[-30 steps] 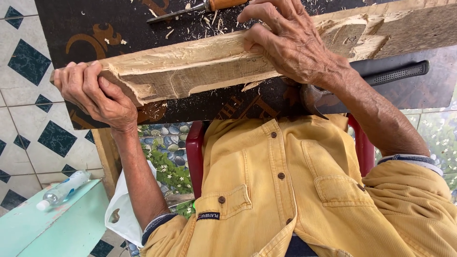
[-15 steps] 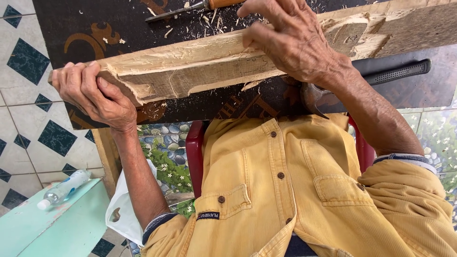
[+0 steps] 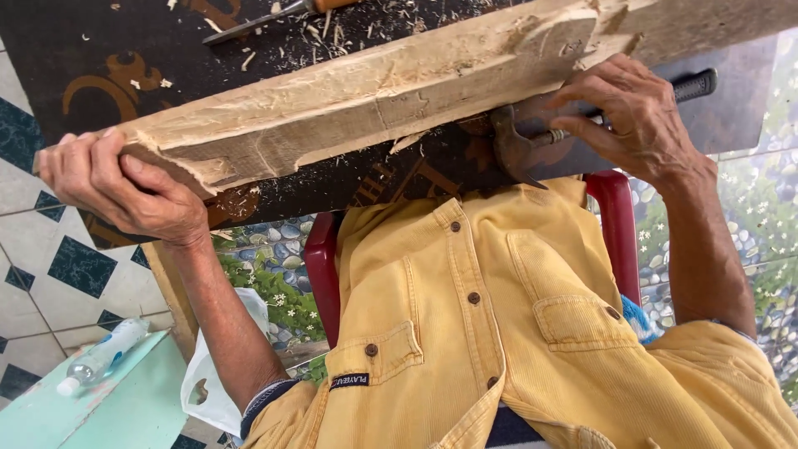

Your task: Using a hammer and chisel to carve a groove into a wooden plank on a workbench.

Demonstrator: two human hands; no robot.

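Observation:
A long rough-hewn wooden beam lies across a dark table top with brown patterns. My left hand grips the chipped near-left end of the beam. My right hand is below the beam's right part, with its fingers closed around the shaft of a claw hammer. The hammer lies on the table, its black handle pointing right. My yellow shirt fills the lower middle of the view.
A chisel with an orange handle lies at the table's far side among wood chips. A red chair is under me. A plastic bottle lies on a teal surface at lower left, beside a white bag. The floor is tiled.
My right hand has left the top of the beam and come down onto the hammer below it. The left hand still holds the beam's end.

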